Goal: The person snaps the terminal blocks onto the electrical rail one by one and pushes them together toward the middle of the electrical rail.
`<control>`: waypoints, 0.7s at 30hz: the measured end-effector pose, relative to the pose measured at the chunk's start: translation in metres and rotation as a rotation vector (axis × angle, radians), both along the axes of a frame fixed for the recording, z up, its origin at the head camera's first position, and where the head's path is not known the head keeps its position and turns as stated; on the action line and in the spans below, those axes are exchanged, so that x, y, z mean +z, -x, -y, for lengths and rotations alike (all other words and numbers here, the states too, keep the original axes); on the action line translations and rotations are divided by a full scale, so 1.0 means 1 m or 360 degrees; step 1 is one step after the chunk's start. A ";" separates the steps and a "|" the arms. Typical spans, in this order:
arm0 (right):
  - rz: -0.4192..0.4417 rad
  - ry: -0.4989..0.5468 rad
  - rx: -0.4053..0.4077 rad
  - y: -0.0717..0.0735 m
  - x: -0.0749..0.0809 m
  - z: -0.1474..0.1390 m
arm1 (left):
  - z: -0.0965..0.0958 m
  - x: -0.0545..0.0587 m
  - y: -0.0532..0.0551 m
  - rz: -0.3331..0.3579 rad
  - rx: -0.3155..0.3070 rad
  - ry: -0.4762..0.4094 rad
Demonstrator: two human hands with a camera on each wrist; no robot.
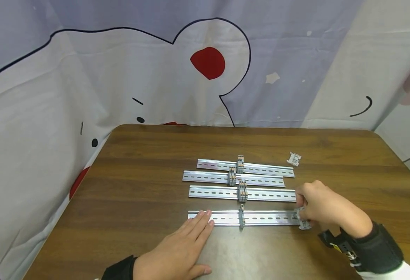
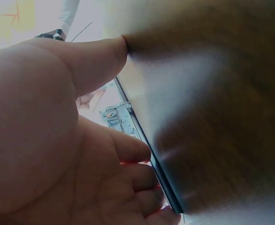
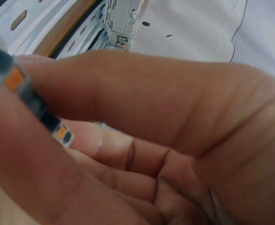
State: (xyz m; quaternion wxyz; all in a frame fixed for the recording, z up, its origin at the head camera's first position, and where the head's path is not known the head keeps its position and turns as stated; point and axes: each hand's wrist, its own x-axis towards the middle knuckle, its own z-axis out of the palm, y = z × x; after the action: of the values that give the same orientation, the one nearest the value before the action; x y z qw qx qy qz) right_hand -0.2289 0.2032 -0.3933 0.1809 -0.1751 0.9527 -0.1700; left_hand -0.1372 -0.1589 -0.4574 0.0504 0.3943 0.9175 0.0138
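The nearest metal DIN rail (image 1: 271,218) lies flat, with a grey terminal block (image 1: 241,216) seated upright near its middle. Straight fingers of my left hand (image 1: 177,251) rest on the rail's left end; from the left wrist view, fingertips touch the rail edge (image 2: 151,157). My right hand (image 1: 325,204) pinches another grey terminal block (image 1: 304,224) between thumb and finger at the rail's right end. Orange squares show on this held block (image 3: 34,101) in the right wrist view. Whether it touches the rail is hard to tell.
Behind lie three more rails, the third (image 1: 212,192), second (image 1: 201,177) and farthest (image 1: 212,164), each bearing terminal blocks near the middle. A loose terminal block (image 1: 294,159) lies at the back right of the wooden table (image 1: 138,175). A printed curtain (image 1: 121,70) hangs behind.
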 end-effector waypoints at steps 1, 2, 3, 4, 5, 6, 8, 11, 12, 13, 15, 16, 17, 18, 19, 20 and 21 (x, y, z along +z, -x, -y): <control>-0.0002 -0.0009 -0.0006 0.000 0.000 0.000 | 0.000 -0.001 0.000 0.0007 -0.0001 0.0000; -0.0002 -0.0012 -0.0013 0.000 -0.001 0.000 | 0.000 -0.001 0.000 0.0016 0.0000 0.0000; -0.0007 -0.0011 -0.0015 0.001 -0.001 0.000 | -0.001 -0.001 0.000 0.0023 0.0001 0.0001; -0.0009 -0.0009 -0.0015 0.001 -0.001 0.000 | -0.001 -0.001 0.000 0.0029 0.0003 0.0003; -0.0019 -0.0008 -0.0015 0.001 -0.002 0.000 | -0.001 -0.001 0.000 0.0031 0.0007 0.0004; -0.0034 -0.0005 -0.0011 0.001 -0.002 0.001 | -0.001 -0.001 0.000 0.0038 0.0011 0.0005; -0.0084 0.0002 0.0008 0.002 -0.003 0.001 | -0.001 -0.001 0.000 0.0058 0.0019 0.0005; -0.0175 0.0007 0.0044 0.004 -0.006 0.003 | 0.000 -0.001 0.000 0.0080 0.0024 0.0001; -0.0211 0.0008 0.0058 0.004 -0.007 0.004 | 0.000 -0.001 0.000 0.0092 0.0025 0.0000; -0.0239 0.0010 0.0070 0.005 -0.008 0.004 | 0.000 -0.001 0.000 0.0098 0.0026 -0.0001; -0.0301 0.0000 0.0089 0.006 -0.010 0.005 | 0.000 0.000 0.000 0.0103 0.0024 -0.0006; -0.0331 -0.0003 0.0102 0.006 -0.011 0.006 | 0.000 0.000 0.000 0.0100 0.0021 -0.0008; -0.0352 -0.0008 0.0103 0.007 -0.011 0.006 | 0.000 0.000 0.000 0.0097 0.0018 -0.0011; -0.0369 -0.0015 0.0107 0.007 -0.012 0.006 | 0.000 0.000 0.000 0.0087 0.0012 -0.0015; -0.0379 -0.0017 0.0110 0.008 -0.012 0.006 | 0.001 0.001 -0.001 0.0073 0.0005 -0.0019; -0.0396 -0.0020 0.0116 0.008 -0.013 0.006 | 0.001 0.001 -0.001 0.0064 0.0000 -0.0021; -0.0401 -0.0019 0.0119 0.009 -0.014 0.005 | 0.001 0.001 -0.001 0.0053 -0.0006 -0.0022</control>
State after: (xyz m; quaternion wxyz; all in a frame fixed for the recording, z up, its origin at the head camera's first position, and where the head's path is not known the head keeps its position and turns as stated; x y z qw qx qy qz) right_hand -0.2374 0.1978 -0.4072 0.0670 -0.2294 0.9617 -0.1340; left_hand -0.1363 -0.1599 -0.4563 0.0629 0.3960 0.9157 0.0264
